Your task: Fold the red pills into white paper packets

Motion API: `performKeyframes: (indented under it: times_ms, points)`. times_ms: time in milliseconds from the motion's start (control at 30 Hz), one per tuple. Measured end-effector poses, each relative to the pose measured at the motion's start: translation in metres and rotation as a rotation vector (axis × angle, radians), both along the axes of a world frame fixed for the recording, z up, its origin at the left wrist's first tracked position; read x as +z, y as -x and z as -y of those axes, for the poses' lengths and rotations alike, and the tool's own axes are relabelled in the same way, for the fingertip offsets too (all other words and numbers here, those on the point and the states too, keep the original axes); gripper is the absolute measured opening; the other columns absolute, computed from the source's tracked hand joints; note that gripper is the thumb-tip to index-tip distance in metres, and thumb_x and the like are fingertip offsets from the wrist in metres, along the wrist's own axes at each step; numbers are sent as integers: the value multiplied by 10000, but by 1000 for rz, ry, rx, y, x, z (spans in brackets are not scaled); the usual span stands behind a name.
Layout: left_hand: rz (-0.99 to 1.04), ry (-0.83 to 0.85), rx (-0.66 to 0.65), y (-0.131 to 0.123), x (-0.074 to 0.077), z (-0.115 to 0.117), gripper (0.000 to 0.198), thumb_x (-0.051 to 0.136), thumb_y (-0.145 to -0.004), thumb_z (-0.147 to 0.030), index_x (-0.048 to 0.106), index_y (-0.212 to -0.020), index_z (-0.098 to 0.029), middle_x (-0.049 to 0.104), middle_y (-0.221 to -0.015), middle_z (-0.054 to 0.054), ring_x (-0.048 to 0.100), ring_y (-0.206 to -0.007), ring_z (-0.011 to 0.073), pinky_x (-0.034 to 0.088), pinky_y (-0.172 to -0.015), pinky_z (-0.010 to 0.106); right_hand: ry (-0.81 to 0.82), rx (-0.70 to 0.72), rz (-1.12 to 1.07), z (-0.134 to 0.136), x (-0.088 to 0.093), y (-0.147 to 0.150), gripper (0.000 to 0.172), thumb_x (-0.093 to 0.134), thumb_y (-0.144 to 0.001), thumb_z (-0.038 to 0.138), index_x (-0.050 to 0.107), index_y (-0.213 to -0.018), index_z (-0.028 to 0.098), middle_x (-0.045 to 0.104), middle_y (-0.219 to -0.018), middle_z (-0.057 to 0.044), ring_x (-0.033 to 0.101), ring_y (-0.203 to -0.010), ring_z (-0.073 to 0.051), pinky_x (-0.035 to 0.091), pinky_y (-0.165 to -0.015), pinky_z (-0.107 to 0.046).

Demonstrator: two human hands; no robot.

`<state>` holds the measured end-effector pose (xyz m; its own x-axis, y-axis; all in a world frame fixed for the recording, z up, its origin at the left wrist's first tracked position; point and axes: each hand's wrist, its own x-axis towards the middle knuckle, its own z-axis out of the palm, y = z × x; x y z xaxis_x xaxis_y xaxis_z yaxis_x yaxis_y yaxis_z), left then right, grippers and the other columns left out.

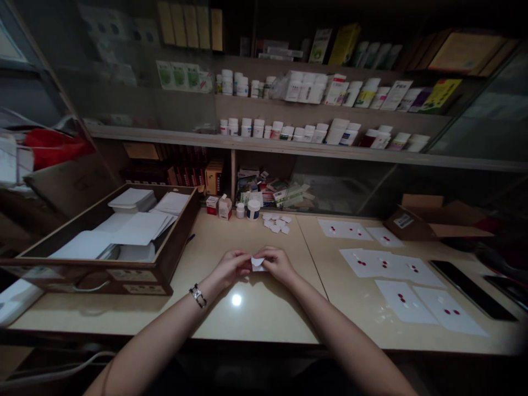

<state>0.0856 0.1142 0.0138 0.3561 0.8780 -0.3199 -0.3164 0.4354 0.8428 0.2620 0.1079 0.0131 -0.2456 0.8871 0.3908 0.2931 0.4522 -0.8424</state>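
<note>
A small white folded paper [258, 263] is held between both hands above the table [264, 313]. My left hand [231, 268], below a wrist with a dark bracelet, pinches its left side. My right hand [277, 264] grips the right side with thumb and fingers. Beyond the hands lies a group of small folded white packets [277, 223]. Off to the right, several white paper sheets [406, 301] lie flat, with red and white pills on them.
A wooden drawer [165, 275] of white paper stands left. Behind the hands are a white jar [253, 210], a small bottle [240, 210] and small boxes [225, 208]. An open carton [416, 223] and a dark phone-like slab [470, 289] are right. Medicine shelves [313, 146] rise behind.
</note>
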Motion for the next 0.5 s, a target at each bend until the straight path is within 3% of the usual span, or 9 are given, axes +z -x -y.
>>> performKeyframes:
  times_ms: [167,500]
  points:
    - [-37,1,66,-1,4,3,300,822,-487,-128,625,-712,-112,647,-644,35,601,-553,105,501,-558,206,42,-4,20,-2,-8,2,351,484,-641,31,745,-799,206,707,-802,-55,638,-767,-189,490,-725,-296]
    - [-120,-70,155,-1,2,0,283,800,-495,-140,609,-702,-108,638,-592,24,601,-527,113,487,-543,212,210,10,-20,3,-1,5,312,593,-692,208,710,-979,173,708,-973,-85,635,-883,-239,488,-788,-335]
